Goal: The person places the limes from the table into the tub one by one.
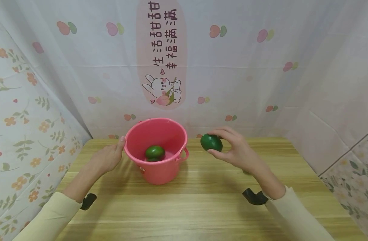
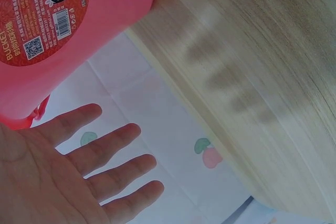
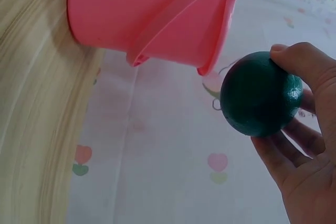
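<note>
A pink plastic bucket (image 1: 161, 172) stands on the wooden table with its mouth facing up. My left hand (image 1: 111, 155) is at its left side, the thumb touching the rim; in the left wrist view the other fingers (image 2: 115, 145) are straight and spread. Inside the bucket lies a glossy green fruit (image 1: 155, 152), with a sliver of green showing under it. Right of the bucket, above the table, my right hand (image 1: 233, 147) pinches a smooth dark green oval fruit (image 1: 211, 143) between thumb and fingers. That fruit (image 3: 257, 95) is level with the bucket's rim in the right wrist view.
The bucket's pink handle (image 1: 184, 155) hangs at its right side. A white printed curtain (image 1: 247, 77) rises behind the table (image 1: 184, 207), and a flowered cloth (image 1: 30, 127) hangs at the left. A small dark thing (image 1: 246, 172) shows partly behind the right wrist.
</note>
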{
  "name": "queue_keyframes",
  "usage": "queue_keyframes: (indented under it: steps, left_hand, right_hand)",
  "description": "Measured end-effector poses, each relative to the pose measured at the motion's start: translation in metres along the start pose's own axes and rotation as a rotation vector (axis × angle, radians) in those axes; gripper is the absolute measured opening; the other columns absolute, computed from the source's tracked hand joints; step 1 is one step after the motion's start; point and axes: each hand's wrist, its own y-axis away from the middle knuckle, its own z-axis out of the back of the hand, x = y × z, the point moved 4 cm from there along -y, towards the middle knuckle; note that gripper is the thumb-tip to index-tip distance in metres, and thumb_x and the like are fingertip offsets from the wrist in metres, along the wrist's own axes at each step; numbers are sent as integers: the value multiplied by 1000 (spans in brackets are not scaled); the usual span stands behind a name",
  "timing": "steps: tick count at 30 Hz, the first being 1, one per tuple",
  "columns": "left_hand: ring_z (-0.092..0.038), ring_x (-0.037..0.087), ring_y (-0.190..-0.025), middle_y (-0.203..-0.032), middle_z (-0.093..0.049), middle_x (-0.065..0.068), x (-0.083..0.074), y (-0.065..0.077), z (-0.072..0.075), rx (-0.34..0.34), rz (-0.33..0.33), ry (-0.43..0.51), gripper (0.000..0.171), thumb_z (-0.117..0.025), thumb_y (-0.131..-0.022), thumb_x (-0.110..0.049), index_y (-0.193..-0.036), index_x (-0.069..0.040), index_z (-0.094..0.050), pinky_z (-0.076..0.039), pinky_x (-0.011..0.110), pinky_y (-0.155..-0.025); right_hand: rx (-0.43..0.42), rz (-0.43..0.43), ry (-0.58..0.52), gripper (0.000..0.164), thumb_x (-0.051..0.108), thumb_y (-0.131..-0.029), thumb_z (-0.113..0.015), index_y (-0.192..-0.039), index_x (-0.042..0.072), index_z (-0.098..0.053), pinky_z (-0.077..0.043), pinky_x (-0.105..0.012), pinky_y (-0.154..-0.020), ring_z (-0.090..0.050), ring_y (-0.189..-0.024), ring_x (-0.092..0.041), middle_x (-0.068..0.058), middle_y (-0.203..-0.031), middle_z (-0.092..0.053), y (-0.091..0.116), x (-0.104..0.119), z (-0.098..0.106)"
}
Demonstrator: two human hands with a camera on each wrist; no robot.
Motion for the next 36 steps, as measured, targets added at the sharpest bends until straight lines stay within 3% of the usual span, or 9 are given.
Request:
queue_keyframes:
  steps: [7,36]
  left_hand:
    - [-51,54,-124,-140,-51,33,1,-1,-1,-2,-2,0,85,0,-108,-52,-145,6,-49,-41,69,-96]
    - [-50,55,-125,-140,-50,33,2,0,-1,-6,16,-12,85,0,-107,-53,-147,6,-47,-39,69,-98]
  right_hand:
    - [14,-16,-11,57,13,-78,-91,-128,8,-66,-56,-34,-88,-60,-111,-18,-2,-127,-62,-8,4,-4]
    - [7,37,-70,55,13,-79,-90,-128,9,-67,-57,-36,-85,-59,-113,-20,-3,-127,-62,-42,19,-24]
